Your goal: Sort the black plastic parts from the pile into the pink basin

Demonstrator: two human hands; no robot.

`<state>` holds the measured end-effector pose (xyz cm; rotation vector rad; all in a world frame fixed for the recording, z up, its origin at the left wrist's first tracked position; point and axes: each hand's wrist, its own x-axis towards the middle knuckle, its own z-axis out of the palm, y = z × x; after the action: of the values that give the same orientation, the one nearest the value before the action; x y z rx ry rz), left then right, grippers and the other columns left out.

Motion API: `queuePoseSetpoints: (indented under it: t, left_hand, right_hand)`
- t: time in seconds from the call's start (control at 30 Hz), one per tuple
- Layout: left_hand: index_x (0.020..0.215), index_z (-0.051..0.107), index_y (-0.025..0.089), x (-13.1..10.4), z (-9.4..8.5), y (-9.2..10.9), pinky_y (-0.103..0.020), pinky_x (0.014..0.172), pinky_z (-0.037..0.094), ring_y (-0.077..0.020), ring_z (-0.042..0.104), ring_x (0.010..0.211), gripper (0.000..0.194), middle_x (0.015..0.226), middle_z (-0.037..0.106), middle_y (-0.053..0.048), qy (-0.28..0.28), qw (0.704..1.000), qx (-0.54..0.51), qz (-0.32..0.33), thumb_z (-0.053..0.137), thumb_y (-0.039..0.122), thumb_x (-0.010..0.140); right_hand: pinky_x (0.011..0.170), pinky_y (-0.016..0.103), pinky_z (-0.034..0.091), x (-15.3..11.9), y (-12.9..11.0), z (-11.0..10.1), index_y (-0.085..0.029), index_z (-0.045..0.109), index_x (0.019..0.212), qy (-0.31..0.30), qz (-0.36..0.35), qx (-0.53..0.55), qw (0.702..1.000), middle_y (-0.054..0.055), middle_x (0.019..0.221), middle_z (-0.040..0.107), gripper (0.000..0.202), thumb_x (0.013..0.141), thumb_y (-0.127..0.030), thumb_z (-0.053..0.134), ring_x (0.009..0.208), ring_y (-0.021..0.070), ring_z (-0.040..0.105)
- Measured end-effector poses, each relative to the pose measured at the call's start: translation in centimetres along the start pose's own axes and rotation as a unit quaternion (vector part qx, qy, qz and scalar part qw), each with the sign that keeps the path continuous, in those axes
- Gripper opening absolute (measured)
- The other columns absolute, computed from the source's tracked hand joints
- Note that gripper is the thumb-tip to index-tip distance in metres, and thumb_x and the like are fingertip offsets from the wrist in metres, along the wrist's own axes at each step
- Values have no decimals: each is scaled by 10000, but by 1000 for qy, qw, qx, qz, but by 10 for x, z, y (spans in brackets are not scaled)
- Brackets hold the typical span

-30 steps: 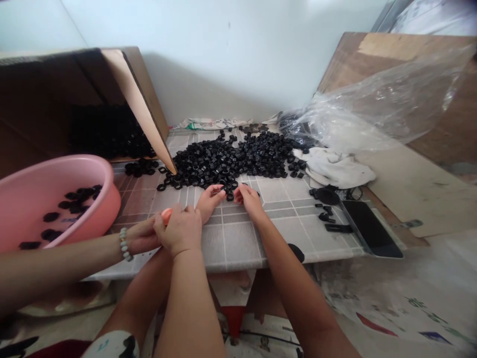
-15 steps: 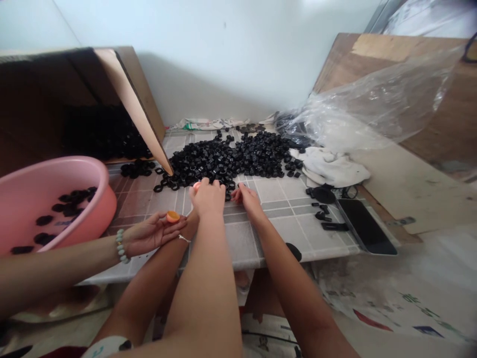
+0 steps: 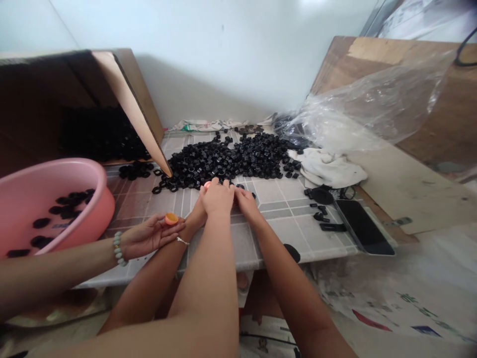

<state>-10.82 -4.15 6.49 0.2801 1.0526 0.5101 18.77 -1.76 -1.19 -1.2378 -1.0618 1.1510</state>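
My left hand [image 3: 196, 216], with a thin chain at the wrist, reaches to the near edge of a pile of small black rings [image 3: 208, 158]. A co-worker's hand [image 3: 219, 198] lies across it and hides its fingers. My right hand [image 3: 246, 203] is beside that hand, fingers curled together with the tips against its far side; what they hold is hidden. A small orange piece [image 3: 207, 184] shows at the co-worker's fingers. The co-worker's other hand [image 3: 152, 235], with a beaded bracelet, lies palm up holding an orange cap [image 3: 172, 219].
A pink basin [image 3: 95, 174] with black pieces stands at left, before a cardboard box [image 3: 143, 109] holding more. At right are a white cloth [image 3: 324, 166], a phone [image 3: 363, 226], loose black parts [image 3: 333, 227] and clear plastic film [image 3: 372, 112].
My right hand has come in against the co-worker's hand. That hand and my left hand have shifted slightly right. The palm-up hand with the orange cap has hardly moved.
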Motion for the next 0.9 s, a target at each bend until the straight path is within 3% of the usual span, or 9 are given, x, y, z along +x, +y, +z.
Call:
queuePoseSetpoints:
  t: [0.07,0.23,0.43,0.6,0.77,0.9]
  left_hand:
    - [1159,549,123,0,1,0,-269,797,581,-191,678,1004,288,1110,676,-128,3,1000,1,4,385,234,951]
    - [1142,557,123,-4,8,-1,-262,769,582,-192,683,986,284,1093,678,-130,29,999,7,11,380,234,950]
    - [1129,560,111,-7,12,-2,-277,775,575,-199,684,975,276,1083,678,-138,44,999,4,17,396,219,934]
    - [941,585,149,-6,8,-3,-276,811,559,-177,692,940,177,974,700,-88,42,998,20,32,413,188,923]
    - [1056,586,158,-3,-4,-1,-271,900,527,-190,628,1111,206,1117,678,-102,-4,1000,19,9,441,221,923]
    - [1029,590,154,-4,-6,-2,-263,875,539,-191,654,1064,186,1121,676,-99,-21,999,34,19,449,210,923]
  right_hand:
    - [545,270,390,1,2,0,-205,519,633,14,-2,-13,1000,-3,541,518,419,839,-552,406,525,138,489]
    - [567,274,425,-2,4,3,-212,542,937,-28,-49,-23,998,-4,717,575,299,805,-476,496,582,144,535]
    - [717,304,445,-11,2,3,-210,542,1020,-53,-142,-164,975,15,802,610,261,875,-404,444,742,176,563]
    - [764,314,421,-15,0,2,-212,512,1001,-47,-172,-247,952,58,916,614,244,927,-390,363,834,198,570]
    - [687,300,384,-17,-3,5,-227,474,907,-54,-136,-298,943,47,834,592,251,953,-394,293,757,204,551]
    - [686,294,367,-17,-3,7,-235,442,837,-54,-137,-312,938,37,808,570,267,961,-390,264,760,199,537]
